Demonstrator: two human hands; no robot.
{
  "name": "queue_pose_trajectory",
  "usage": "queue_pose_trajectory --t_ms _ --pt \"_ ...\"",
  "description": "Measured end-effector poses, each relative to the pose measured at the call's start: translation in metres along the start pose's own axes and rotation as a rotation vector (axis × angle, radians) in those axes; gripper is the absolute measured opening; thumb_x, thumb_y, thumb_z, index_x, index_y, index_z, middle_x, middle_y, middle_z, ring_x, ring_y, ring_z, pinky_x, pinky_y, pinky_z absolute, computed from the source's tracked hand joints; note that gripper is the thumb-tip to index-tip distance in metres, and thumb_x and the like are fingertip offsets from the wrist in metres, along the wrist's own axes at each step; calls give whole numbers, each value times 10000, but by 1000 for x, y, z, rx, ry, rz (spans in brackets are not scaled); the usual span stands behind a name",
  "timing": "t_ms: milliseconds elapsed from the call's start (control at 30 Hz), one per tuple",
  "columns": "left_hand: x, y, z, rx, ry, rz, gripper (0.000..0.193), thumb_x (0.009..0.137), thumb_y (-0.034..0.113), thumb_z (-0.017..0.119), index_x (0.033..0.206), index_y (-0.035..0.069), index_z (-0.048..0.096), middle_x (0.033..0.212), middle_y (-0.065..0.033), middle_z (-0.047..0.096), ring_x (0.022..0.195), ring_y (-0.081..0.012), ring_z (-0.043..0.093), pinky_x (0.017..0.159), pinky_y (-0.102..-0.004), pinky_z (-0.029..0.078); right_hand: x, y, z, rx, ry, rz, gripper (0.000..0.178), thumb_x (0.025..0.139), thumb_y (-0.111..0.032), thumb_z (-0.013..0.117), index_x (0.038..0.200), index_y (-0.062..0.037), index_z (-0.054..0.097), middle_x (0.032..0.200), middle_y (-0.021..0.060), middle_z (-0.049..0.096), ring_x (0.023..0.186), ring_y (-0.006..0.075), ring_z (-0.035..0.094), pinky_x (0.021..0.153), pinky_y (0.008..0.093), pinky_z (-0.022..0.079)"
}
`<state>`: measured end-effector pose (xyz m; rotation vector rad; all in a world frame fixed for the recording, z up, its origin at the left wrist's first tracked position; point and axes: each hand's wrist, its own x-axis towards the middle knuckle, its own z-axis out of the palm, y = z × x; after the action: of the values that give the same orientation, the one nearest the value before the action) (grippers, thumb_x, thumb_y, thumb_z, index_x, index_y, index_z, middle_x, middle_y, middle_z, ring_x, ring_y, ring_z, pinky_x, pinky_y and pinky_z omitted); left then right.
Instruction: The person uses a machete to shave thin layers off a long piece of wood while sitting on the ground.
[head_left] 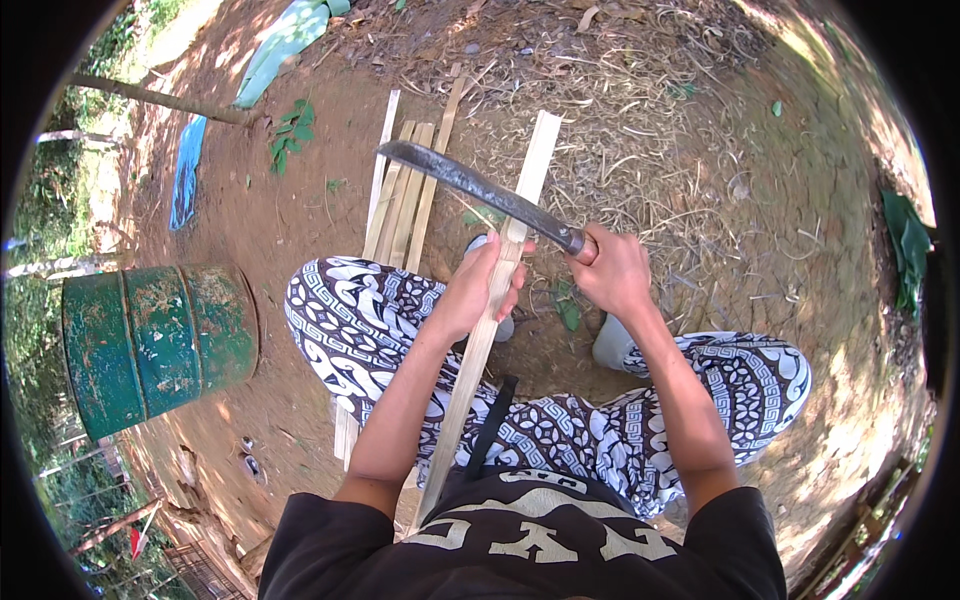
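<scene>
My left hand point(474, 287) is wrapped around a long pale wooden strip point(535, 160), which runs from my waist up and away between my knees. In my right hand point(614, 272) is the short handle of a machete point(470, 182). Its dark curved blade points to the far left and lies across the strip just beyond my left hand. A thin shaving seems to curl up beside the blade. Left of my hands, several split wooden strips point(408, 195) lie side by side on the ground, their near ends hidden under my leg.
Pale curled shavings point(650, 120) cover the dirt ahead and to the right. A rusty green metal drum point(160, 340) lies on the left. Beyond it are a blue plastic sheet point(187, 170) and a thin pole point(160, 97). A dark strap point(492, 425) rests at my waist.
</scene>
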<state>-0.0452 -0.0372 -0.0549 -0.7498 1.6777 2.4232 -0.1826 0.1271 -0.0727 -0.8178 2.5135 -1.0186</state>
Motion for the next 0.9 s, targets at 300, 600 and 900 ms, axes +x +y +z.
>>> queue_pose_trajectory --t_ms 300,600,900 --pt "-2 7 -12 -234 -17 34 363 1072 320 347 1106 -1 513 832 -106 641 512 -137 554 462 -240 461 -10 -4 -6 147 -77 104 343 811 -280 732 667 -26 552 535 116 547 518 282 586 557 409 464" --pt "15 -6 -12 -249 72 107 302 1022 245 515 1141 -11 623 1043 -97 705 934 -128 643 830 -266 498 -32 -31 20 1112 -357 427 270 909 -222 736 784 -39 582 524 -56 469 391 36 394 361 233 292" --pt "-27 66 -3 558 499 880 243 977 105 543 1189 8 613 1153 -104 657 1054 -169 603 916 -313 470 -34 -20 29 1255 -379 444 359 881 -154 751 650 -106 480 483 -36 427 368 71 383 363 261 306"
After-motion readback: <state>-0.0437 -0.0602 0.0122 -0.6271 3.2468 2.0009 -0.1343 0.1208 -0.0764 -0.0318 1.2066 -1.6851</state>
